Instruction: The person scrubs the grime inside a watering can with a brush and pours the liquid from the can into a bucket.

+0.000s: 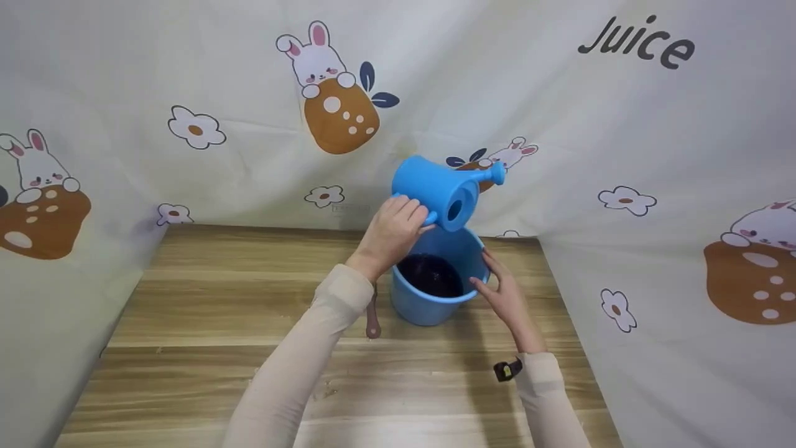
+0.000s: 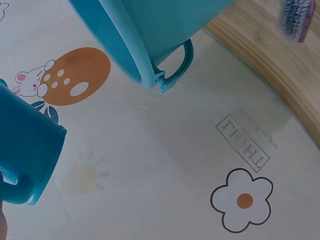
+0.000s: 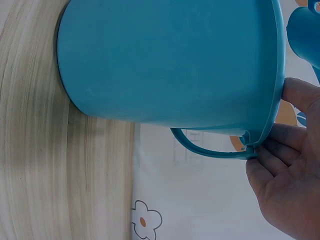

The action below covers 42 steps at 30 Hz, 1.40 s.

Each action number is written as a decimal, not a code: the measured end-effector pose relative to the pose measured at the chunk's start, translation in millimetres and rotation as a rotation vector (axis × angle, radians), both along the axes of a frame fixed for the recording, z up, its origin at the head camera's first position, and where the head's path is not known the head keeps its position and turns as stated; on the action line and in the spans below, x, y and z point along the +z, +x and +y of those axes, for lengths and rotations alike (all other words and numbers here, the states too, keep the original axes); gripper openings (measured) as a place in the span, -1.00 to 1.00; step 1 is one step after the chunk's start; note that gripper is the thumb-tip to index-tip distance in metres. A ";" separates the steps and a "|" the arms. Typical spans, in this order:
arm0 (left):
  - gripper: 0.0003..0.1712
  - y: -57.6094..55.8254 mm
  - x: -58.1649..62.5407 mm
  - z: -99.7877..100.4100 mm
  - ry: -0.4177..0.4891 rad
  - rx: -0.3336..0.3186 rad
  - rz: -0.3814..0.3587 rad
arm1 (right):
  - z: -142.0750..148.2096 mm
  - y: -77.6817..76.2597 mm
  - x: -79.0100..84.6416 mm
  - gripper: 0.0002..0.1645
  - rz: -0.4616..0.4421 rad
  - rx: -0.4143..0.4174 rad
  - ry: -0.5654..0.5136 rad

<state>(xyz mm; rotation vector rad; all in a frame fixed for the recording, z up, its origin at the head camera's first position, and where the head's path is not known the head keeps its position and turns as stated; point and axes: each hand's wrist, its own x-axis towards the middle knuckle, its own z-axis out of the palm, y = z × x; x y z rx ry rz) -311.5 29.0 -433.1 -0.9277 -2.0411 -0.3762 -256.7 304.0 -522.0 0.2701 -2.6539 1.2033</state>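
Note:
My left hand (image 1: 393,230) grips the handle of a blue plastic watering can (image 1: 429,186). The can is tipped on its side above a blue bucket (image 1: 424,311), its round opening turned down toward it and its spout pointing right. Dark liquid (image 1: 435,278) lies in the bottom of the bucket, which stands upright on the wooden table. At the bucket's right rim, my right hand (image 1: 504,292) holds on with thumb and fingers. In the right wrist view, the fingers of this hand (image 3: 292,160) lie by the bail handle's joint (image 3: 249,150).
Beside the bucket's left side lies a brownish handle (image 1: 372,320). The left wrist view shows a brush (image 2: 296,19) with grey bristles on the wooden table (image 1: 249,298). A printed cloth (image 1: 249,174) with rabbits and flowers surrounds the table at the back and sides.

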 end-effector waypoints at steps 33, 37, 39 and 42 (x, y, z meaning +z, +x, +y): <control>-0.65 6.0 11.6 -25.9 0.351 -0.015 -0.526 | -0.5 1.1 1.3 -0.25 -0.030 0.016 -0.007; -0.66 5.8 11.5 -31.4 0.443 -0.019 -0.590 | -0.9 0.9 1.7 -0.25 -0.032 0.011 -0.004; -0.66 5.5 11.7 -34.5 0.487 -0.029 -0.606 | -0.9 0.8 1.7 -0.25 -0.028 0.008 -0.001; -0.67 4.4 11.7 -39.7 0.543 -0.043 -0.619 | -0.9 0.3 1.8 -0.26 -0.021 0.008 0.000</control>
